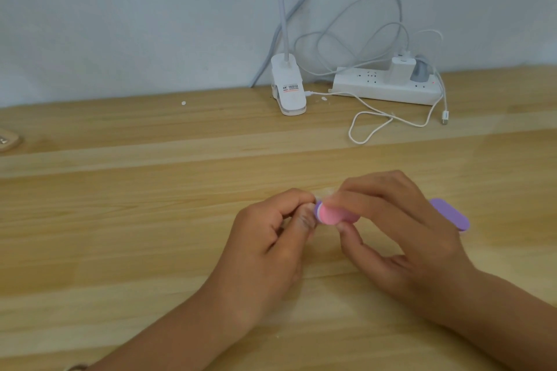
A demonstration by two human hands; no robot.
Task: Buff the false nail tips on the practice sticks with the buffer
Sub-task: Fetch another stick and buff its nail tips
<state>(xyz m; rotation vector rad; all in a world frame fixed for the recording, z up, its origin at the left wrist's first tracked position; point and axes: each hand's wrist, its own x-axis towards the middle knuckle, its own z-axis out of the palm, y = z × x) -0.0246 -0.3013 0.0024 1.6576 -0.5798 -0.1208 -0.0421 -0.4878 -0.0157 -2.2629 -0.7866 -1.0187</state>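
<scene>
Two hands meet above the middle of the wooden table, working on one buffer. The right hand grips the buffer between thumb below and curled fingers on top; its pink and purple rounded end pokes out toward the left hand, and its purple far end shows past the back of the right hand. The left hand has its fingers and thumb curled tightly together, pinching a small pale false nail tip just against the buffer's pink end, though blur hides its shape. Farther back, near the wall, stands a white clip lamp base, with a white power strip beside it carrying a white charger and a grey plug. A white cable loops across the tabletop in front of the strip.
</scene>
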